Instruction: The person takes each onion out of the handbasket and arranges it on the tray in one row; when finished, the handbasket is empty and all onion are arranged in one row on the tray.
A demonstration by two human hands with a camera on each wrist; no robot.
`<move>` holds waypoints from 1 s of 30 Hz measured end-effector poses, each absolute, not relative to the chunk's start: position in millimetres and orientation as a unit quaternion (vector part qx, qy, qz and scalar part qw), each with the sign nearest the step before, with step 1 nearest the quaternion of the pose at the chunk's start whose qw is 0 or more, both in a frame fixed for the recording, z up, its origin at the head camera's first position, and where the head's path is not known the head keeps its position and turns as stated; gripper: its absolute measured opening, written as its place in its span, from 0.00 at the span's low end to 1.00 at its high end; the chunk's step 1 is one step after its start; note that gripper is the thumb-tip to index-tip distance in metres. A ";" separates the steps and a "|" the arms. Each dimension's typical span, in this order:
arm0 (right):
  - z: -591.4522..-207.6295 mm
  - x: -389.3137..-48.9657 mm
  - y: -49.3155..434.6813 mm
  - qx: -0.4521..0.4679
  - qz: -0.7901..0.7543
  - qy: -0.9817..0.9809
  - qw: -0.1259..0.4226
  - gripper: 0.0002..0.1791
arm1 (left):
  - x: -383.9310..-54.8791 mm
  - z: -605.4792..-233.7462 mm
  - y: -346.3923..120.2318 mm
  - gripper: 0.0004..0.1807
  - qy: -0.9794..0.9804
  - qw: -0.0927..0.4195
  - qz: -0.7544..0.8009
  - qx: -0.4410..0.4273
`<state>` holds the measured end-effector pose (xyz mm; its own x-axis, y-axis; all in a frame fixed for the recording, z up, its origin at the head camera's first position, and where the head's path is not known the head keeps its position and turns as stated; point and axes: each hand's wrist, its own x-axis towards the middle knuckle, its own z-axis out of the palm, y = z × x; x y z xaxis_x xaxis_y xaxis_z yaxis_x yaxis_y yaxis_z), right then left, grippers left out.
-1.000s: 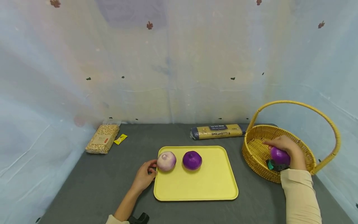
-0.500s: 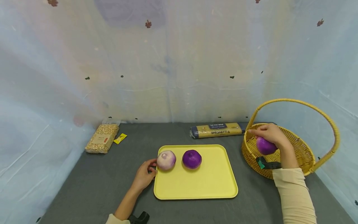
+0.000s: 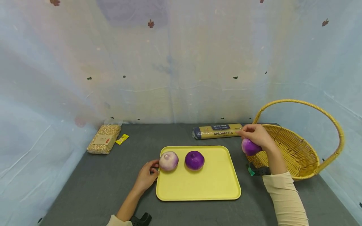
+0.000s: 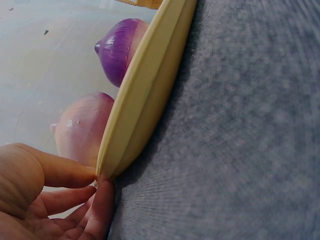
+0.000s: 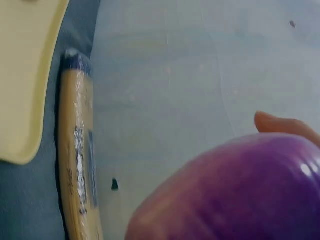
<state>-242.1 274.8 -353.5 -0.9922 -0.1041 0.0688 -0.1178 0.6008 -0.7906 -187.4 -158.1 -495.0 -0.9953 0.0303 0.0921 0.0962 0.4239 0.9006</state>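
Note:
My right hand point(image 3: 256, 134) grips a purple onion point(image 3: 250, 147) in the air by the basket's left rim. In the right wrist view that onion point(image 5: 240, 200) fills the lower right, one fingertip point(image 5: 280, 125) showing behind it. My left hand point(image 3: 147, 176) pinches the left edge of a yellow tray point(image 3: 198, 188), thumb above and fingers below the rim point(image 4: 140, 95) in the left wrist view. On the tray sit a pale, purple-tinged onion point(image 3: 168, 161) close to my left fingertips and a dark purple onion point(image 3: 194, 160) to its right.
A yellow wicker basket point(image 3: 294, 147) with a tall arched handle stands at the right. A spaghetti packet point(image 3: 216, 131) lies behind the tray. At the back left are a bag of pale beans or grains point(image 3: 104, 139) and a small yellow sachet point(image 3: 122, 139).
My right hand has lifted the purple onion out of the basket and carried it left past the rim. The left hand stays at the tray's edge.

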 end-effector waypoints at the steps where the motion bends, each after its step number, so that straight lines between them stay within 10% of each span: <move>1: -354.3 -242.1 272.0 0.066 0.449 -0.891 0.010 0.18 | -187.5 -495.1 -158.1 0.23 -0.843 0.030 -0.535 -0.037; 30: -357.9 -221.9 217.2 0.171 0.522 -0.830 0.092 0.07 | -186.4 -493.9 -157.6 0.23 -0.847 0.023 -0.531 -0.034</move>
<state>-221.9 217.2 -357.9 -0.9246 -0.1884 0.3311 -0.3800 0.3961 -0.8359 -186.4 -157.6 -493.9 -0.9967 0.0332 0.0744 0.0814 0.4348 0.8968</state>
